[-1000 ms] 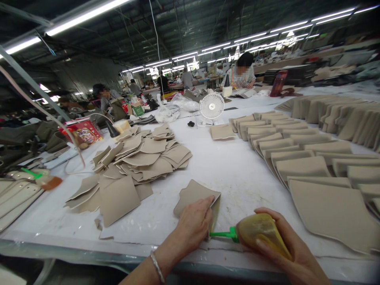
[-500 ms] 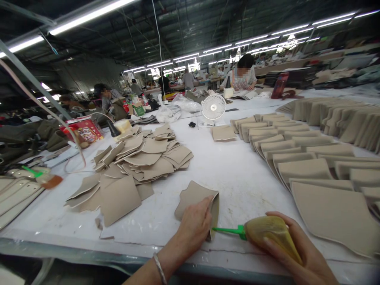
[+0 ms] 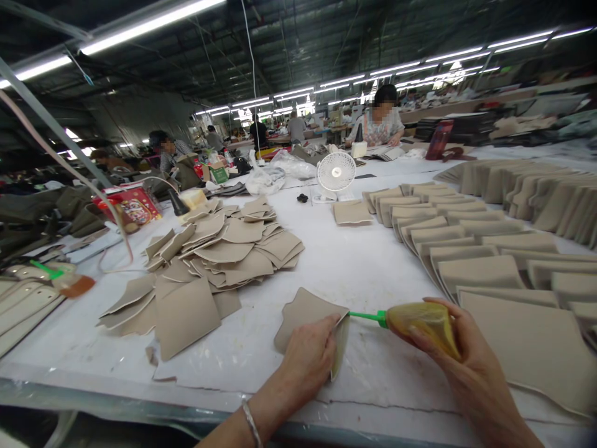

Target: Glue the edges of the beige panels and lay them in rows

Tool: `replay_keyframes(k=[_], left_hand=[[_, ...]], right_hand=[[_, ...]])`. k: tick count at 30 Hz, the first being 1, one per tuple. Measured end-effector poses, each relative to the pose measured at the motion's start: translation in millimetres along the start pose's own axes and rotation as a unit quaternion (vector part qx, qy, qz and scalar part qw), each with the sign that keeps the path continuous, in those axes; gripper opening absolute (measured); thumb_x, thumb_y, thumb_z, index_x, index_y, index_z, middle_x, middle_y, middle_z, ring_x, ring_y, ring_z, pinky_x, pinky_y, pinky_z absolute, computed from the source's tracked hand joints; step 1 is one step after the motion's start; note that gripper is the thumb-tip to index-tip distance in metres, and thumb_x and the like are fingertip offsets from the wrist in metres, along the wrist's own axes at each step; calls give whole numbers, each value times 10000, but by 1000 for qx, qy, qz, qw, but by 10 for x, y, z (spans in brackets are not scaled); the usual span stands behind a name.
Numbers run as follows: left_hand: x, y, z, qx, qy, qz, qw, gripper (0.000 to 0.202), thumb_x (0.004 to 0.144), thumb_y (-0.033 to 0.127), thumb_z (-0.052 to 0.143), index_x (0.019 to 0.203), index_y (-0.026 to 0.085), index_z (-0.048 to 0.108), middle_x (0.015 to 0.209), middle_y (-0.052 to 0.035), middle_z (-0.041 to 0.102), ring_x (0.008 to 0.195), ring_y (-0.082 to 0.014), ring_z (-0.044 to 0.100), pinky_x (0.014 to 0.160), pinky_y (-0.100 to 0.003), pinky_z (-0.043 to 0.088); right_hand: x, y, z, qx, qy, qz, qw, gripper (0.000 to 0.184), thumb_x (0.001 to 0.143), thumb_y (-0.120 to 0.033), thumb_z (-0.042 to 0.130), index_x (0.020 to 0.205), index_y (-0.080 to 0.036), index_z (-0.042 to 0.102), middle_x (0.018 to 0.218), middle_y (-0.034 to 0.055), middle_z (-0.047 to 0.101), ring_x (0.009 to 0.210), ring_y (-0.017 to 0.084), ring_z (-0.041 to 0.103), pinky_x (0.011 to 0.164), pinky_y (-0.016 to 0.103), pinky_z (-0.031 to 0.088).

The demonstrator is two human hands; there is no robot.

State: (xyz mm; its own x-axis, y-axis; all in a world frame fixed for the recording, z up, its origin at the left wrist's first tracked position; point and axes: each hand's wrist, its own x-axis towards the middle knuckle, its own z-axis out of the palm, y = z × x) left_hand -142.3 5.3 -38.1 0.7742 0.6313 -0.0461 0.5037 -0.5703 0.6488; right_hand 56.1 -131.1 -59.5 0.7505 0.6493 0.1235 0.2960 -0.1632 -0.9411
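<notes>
My left hand presses a flat beige leather-like piece against the table, fingers together along its right edge. That edge is lifted a little, and part of the piece is hidden under the hand. Wrapped in my right hand is a squeeze bottle of yellowish glue, tilted onto its side. Its thin green nozzle points left, and the tip meets the upper right corner of the piece, close to my left fingertips.
Loose beige pieces lie in a heap on the left. Overlapping rows of pieces stand at the right. Farther back are a small white fan and a seated person. A second green-tipped bottle lies far left.
My right hand has moved the bottle up and away from me, so the nozzle tip went from the piece's lower right edge to its upper corner. My left hand has shifted slightly.
</notes>
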Motion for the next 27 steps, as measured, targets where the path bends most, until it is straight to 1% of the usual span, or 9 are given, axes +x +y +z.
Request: replay_keyframes(k=[2,5,7,11,14,16,20,24,27], left_hand=[[10,3,-10,-2,-5,-1,1000,469,929,187,348,1347,221,559,1220,-47,669,1084,-261,639,975,-379,488],[14,3,-16,-4,-9,-3,1000,490,908,168,363,1361,204,546,1275,-60,637,1130,-267,618,1013,-387,470],[12,0,-8,-2,-6,-5,1000,496,903,164,364,1364,200,542,1286,-65,629,1142,-269,612,1025,-394,462],[8,-6,14,8,0,-13,1000,479,920,186,351,1352,228,551,1204,-59,677,1076,-276,644,971,-411,493],[10,-6,17,5,-1,-12,1000,465,926,197,355,1341,242,562,1180,-51,688,1050,-267,654,958,-397,499],[14,-3,13,1,-1,-9,1000,465,920,185,362,1331,246,570,1204,-46,678,1072,-258,646,979,-383,487],[20,4,9,3,0,-12,1000,482,900,156,377,1336,243,565,1237,-50,660,1110,-258,631,1008,-380,469],[19,10,19,5,4,-16,1000,475,913,166,366,1335,258,563,1186,-45,686,1057,-265,654,964,-398,495],[17,10,26,0,9,-11,1000,466,909,167,367,1318,241,579,1201,-51,679,1077,-263,646,985,-392,484]], right_hand=[[-59,-13,-6,4,-14,19,1000,663,675,-691,692,1187,-320,490,1124,22,571,1037,333,554,945,476,420],[-134,-8,-14,26,-68,69,995,611,721,-676,675,1185,-322,493,1074,2,615,1015,301,581,919,420,424],[-106,21,-15,41,-92,82,991,606,734,-664,678,1196,-321,489,1061,0,631,1005,295,594,912,415,434],[50,58,-6,41,-47,34,997,645,709,-655,706,1210,-311,488,1107,27,618,1038,330,580,962,487,413],[43,12,-5,8,0,-12,1000,642,701,-671,692,1201,-314,503,1124,35,590,1031,340,560,949,492,421],[-23,-20,-16,-6,-7,-7,1000,635,696,-678,687,1186,-311,516,1109,28,595,1019,331,562,917,451,444],[-58,-6,-47,18,-54,46,997,623,707,-666,691,1185,-306,516,1078,10,635,1027,305,587,896,393,461],[57,42,-43,24,-40,31,998,648,703,-663,704,1205,-305,506,1086,14,637,1021,299,597,924,414,446],[20,38,-39,20,-43,33,998,642,711,-653,704,1200,-285,510,1075,19,643,1004,284,608,907,378,455]])
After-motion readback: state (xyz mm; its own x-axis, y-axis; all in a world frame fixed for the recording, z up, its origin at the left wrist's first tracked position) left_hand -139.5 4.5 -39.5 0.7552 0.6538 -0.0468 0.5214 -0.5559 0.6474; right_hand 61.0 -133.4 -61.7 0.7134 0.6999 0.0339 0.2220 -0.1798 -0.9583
